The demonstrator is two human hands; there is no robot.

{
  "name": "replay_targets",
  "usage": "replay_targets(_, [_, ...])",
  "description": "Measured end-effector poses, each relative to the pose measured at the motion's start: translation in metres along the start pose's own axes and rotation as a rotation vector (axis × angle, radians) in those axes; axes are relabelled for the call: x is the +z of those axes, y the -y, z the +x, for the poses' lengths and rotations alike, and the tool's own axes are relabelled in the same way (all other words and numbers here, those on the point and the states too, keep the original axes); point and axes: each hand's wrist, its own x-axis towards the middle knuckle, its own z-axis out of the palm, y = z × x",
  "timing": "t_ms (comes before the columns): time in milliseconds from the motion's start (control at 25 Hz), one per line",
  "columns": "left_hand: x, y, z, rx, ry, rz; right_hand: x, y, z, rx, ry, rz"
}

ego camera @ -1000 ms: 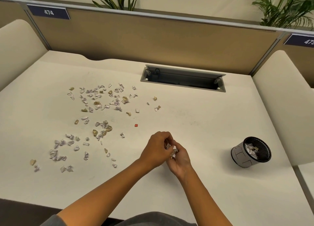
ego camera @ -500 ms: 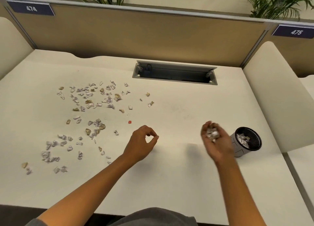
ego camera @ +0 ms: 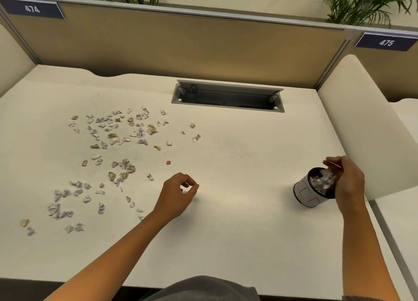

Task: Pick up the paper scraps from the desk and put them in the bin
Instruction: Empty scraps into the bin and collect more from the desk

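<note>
The right hand (ego camera: 347, 183) hangs over the bin (ego camera: 313, 192), fingers curled, blurred; whether it holds scraps I cannot tell. The left hand (ego camera: 178, 194) hovers loosely curled, holding nothing. Paper scraps (ego camera: 108, 156) lie scattered left of it on the white desk (ego camera: 237, 233). Partition labels read 474 (ego camera: 32, 8) and 475 (ego camera: 386, 43).

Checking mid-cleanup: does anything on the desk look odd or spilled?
One small red scrap lies alone among the pale paper scraps littering the white desk. The small black-rimmed bin stands upright, nothing spilled beside it.
</note>
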Motion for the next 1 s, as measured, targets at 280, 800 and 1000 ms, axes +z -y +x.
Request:
replay_targets(280, [-0.008,0.007,0.008,-0.067,-0.038,-0.027,-0.014,0.008,-0.008,-0.104,0.027,-0.53])
replay_targets(800, [-0.042,0.032,0.024,-0.147,-0.213,0.027,0.023,0.015,-0.003,-0.033,-0.018,-1.044])
replay_targets(1000, [-0.075,0.065,0.042,-0.253,-0.315,0.212,0.059,0.029,-0.016,-0.229,-0.108,-0.896])
